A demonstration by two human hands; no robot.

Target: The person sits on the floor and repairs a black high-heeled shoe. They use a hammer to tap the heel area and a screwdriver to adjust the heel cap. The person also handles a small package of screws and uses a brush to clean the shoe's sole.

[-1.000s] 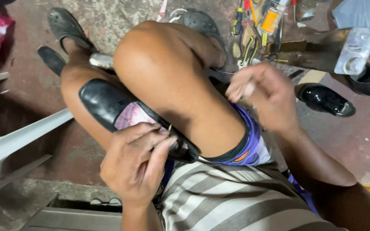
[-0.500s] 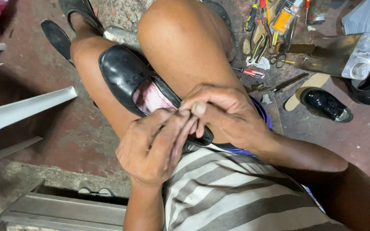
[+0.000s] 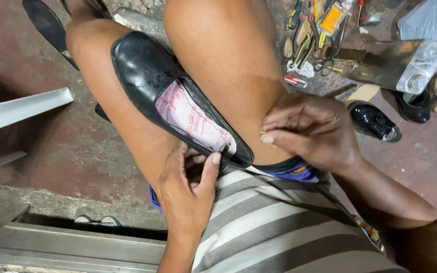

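You had the glossy black leather slip-on shoe (image 3: 147, 76) wedged between your bare knees, toe pointing away from you and its pink printed insole (image 3: 190, 117) facing up. Your left hand (image 3: 188, 194) held the shoe's heel end from below, with the thumb pressed up against the rim of the heel, just beside a small dark metal piece (image 3: 225, 147) that stuck out at the edge of the insole. Whether that piece was a nail or a needle could not be told. Your right hand (image 3: 312, 132) rested against the inside of your right thigh, just beside the heel of the shoe but not touching it; its fingers were curled together with the fingertips pinched, though what they pinched, if anything, could not be made out.

Your striped grey and white shirt (image 3: 284, 232) filled the bottom of the view, with a blue and purple hem of shorts (image 3: 299, 172) showing below the right hand. On the reddish concrete floor (image 3: 51, 151) to your right lay a second shiny black lace-up shoe (image 3: 374, 121), well apart from the one in your lap. Beyond it sat a scatter of hand tools with yellow and black handles (image 3: 312, 35), including a pair of scissors (image 3: 324, 63). A white plastic chair arm (image 3: 21, 108) reached in from the left.
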